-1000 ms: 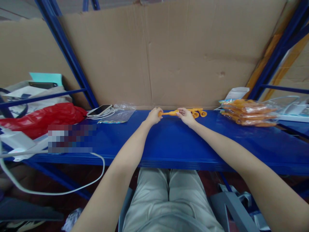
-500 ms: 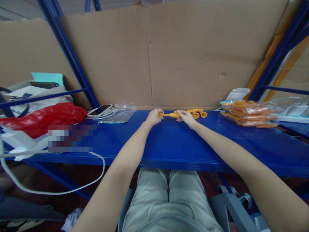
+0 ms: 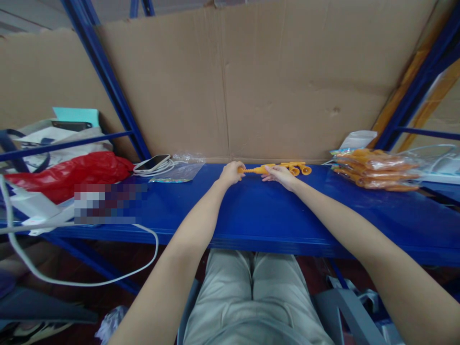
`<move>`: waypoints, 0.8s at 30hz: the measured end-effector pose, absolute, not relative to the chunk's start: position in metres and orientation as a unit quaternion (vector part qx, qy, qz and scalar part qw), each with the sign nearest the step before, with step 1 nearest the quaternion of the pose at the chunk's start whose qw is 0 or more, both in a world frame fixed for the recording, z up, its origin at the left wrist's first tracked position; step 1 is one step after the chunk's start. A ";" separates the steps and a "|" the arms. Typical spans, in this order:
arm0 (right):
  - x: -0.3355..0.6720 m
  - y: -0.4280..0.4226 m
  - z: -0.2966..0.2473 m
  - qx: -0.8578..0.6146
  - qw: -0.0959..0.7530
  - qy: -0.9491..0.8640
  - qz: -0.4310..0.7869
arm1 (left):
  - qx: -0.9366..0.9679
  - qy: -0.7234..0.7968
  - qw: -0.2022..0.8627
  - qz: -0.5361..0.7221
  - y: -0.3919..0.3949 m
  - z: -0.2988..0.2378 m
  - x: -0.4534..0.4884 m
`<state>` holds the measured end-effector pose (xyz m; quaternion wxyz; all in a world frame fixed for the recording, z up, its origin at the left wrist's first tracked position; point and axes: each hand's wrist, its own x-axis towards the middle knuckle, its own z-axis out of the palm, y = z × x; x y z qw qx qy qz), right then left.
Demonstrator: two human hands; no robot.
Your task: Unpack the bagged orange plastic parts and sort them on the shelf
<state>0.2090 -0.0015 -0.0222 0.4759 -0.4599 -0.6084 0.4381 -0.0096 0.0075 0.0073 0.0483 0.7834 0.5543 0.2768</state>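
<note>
A yellow-orange plastic piece with a ribbed, screw-like shaft (image 3: 249,170) lies crosswise between my hands at the back of the blue shelf. My left hand (image 3: 232,173) is closed around its rounded left end. The thumb and forefinger of my right hand (image 3: 281,176) are on the thicker right part, while the lower fingers stretch out beneath it. Just behind my right hand, more yellow-orange plastic parts with round cup-like ends (image 3: 305,170) lie against the cardboard; my fingers partly hide where the held piece ends.
Bagged orange parts (image 3: 375,170) are stacked at the right. On the left are a phone (image 3: 154,163) with a coiled white cable, a clear plastic bag (image 3: 181,170), a red bag (image 3: 79,175) and a white power strip (image 3: 36,211). Cardboard (image 3: 172,86) stands behind the blue shelf (image 3: 258,215).
The lower fingers of my right hand have loosened and stretched out under the plastic piece. My left hand keeps its hold. The view has shifted slightly.
</note>
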 end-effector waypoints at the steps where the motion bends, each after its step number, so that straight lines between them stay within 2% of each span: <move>1: 0.208 -0.002 -0.022 -0.466 0.480 -0.604 0.434 | 0.784 0.555 0.044 0.275 0.007 0.008 -0.010; 14: 0.210 -0.005 -0.021 -0.442 0.474 -0.603 0.465 | 0.777 0.555 0.053 0.292 0.006 0.007 -0.010; 24: 0.205 -0.005 -0.022 -0.450 0.490 -0.603 0.440 | 0.785 0.549 0.040 0.283 0.006 0.008 -0.010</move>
